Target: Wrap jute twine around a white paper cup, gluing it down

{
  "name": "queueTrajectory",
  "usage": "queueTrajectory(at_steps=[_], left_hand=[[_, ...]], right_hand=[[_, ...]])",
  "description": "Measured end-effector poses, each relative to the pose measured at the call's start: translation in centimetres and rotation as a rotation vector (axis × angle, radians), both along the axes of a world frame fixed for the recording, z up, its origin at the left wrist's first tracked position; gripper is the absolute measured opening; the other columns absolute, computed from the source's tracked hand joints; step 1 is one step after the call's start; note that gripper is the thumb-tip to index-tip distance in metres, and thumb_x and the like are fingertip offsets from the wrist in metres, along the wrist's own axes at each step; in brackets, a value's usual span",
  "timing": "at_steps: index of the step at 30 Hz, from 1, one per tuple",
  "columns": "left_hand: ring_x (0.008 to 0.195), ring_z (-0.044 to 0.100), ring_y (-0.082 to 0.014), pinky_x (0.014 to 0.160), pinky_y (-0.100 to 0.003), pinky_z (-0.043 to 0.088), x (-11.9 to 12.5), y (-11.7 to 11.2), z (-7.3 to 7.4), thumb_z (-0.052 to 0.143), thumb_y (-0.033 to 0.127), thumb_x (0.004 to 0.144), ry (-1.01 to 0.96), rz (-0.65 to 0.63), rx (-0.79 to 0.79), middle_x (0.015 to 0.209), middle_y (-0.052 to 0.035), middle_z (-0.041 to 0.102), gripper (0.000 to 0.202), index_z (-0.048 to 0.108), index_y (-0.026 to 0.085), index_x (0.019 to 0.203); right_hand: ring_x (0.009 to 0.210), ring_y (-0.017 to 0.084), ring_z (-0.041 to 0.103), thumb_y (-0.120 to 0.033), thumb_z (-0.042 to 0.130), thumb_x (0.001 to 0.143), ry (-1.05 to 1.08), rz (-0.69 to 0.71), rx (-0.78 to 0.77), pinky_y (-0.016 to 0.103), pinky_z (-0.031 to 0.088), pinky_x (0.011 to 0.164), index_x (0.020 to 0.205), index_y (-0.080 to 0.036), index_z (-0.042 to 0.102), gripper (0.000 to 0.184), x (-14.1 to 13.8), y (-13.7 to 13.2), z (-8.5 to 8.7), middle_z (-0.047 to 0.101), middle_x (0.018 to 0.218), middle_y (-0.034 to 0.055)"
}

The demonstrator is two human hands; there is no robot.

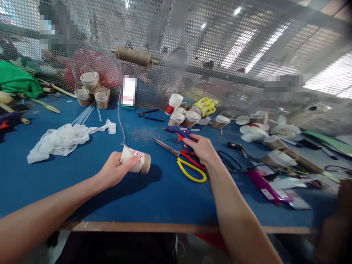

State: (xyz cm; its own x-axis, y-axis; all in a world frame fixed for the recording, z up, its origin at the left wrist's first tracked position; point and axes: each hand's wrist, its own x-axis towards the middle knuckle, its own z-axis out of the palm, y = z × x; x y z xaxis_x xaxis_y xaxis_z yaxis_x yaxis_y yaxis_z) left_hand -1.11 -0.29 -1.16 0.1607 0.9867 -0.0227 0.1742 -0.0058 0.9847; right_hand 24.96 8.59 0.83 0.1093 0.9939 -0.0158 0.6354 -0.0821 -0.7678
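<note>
My left hand is closed around a white paper cup tipped on its side, with a band of brown twine wound round one end. From the cup a strand of twine runs up to a spool on the mesh panel. In my right hand is a blue glue gun with an orange trigger, its nozzle pointing left. Scissors with red and yellow handles lie just below it on the blue table, blades toward the cup.
White lace fabric lies at left beside clear glue sticks. Small twine-covered baskets are stacked at the back left. Pliers, more baskets and a purple object are farther right. A perforated metal panel stands behind.
</note>
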Motion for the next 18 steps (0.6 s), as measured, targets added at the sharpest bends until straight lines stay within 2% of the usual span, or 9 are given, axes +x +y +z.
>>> queueTrajectory(at_steps=[3,5,9,11,13,16,18], left_hand=[[0.052,0.041,-0.0093,0.048,-0.02,0.032,0.3,0.7,0.2,0.052,0.038,0.07,-0.02,0.028,-0.062,0.056,-0.0012,0.052,0.032,0.062,0.008,0.065],[0.052,0.041,-0.0092,0.048,-0.02,0.032,0.4,1.3,0.4,0.053,0.038,0.071,-0.033,0.034,-0.075,0.057,-0.0012,0.053,0.032,0.063,0.008,0.07],[0.05,0.039,-0.0084,0.046,-0.02,0.029,-0.1,2.5,0.6,0.052,0.04,0.072,-0.031,0.032,-0.089,0.055,0.0002,0.051,0.034,0.063,0.008,0.072],[0.049,0.039,-0.0084,0.045,-0.02,0.028,-0.5,2.9,0.4,0.052,0.041,0.073,-0.031,0.047,-0.091,0.055,0.0005,0.05,0.035,0.063,0.008,0.072],[0.048,0.038,-0.0081,0.044,-0.02,0.027,-0.8,3.3,-0.1,0.051,0.042,0.073,-0.044,0.073,-0.092,0.054,0.001,0.049,0.035,0.062,0.009,0.069],[0.045,0.035,-0.0077,0.043,-0.02,0.026,-0.9,3.6,-0.6,0.051,0.043,0.073,-0.061,0.091,-0.085,0.05,0.002,0.046,0.035,0.059,0.01,0.061],[0.043,0.032,-0.0072,0.04,-0.02,0.024,-0.8,3.6,-0.5,0.05,0.041,0.072,-0.037,0.095,-0.064,0.047,0.0028,0.042,0.035,0.056,0.011,0.056]], right_hand=[[0.056,0.01,0.052,-0.027,0.056,0.071,0.196,0.104,-0.019,0.025,0.045,0.056,0.076,-0.016,0.052,0.012,-1.7,-1.0,1.7,0.054,0.063,-0.0013],[0.052,0.009,0.05,-0.028,0.059,0.067,0.279,0.182,-0.044,0.024,0.043,0.054,0.067,-0.016,0.051,0.015,-3.1,-1.4,2.6,0.052,0.057,-0.0025],[0.048,0.008,0.047,-0.031,0.059,0.069,0.378,0.352,-0.033,0.022,0.039,0.048,0.074,-0.014,0.055,0.018,-5.5,-2.5,3.4,0.053,0.054,-0.0028],[0.044,0.007,0.045,-0.028,0.054,0.075,0.341,0.46,-0.039,0.022,0.037,0.046,0.078,-0.013,0.058,0.016,-5.9,-3.5,3.6,0.05,0.049,-0.0045],[0.041,0.007,0.043,-0.029,0.051,0.077,0.236,0.508,-0.062,0.022,0.037,0.045,0.081,-0.014,0.059,0.017,-5.9,-4.7,3.8,0.046,0.045,-0.0062],[0.037,0.008,0.043,-0.035,0.053,0.076,0.08,0.479,-0.062,0.022,0.036,0.041,0.073,-0.017,0.058,0.019,-5.6,-6.2,4.1,0.044,0.04,-0.0066],[0.035,0.009,0.041,-0.036,0.055,0.074,-0.02,0.441,0.001,0.023,0.035,0.037,0.064,-0.019,0.055,0.019,-5.5,-6.7,4.0,0.043,0.039,-0.0065]])
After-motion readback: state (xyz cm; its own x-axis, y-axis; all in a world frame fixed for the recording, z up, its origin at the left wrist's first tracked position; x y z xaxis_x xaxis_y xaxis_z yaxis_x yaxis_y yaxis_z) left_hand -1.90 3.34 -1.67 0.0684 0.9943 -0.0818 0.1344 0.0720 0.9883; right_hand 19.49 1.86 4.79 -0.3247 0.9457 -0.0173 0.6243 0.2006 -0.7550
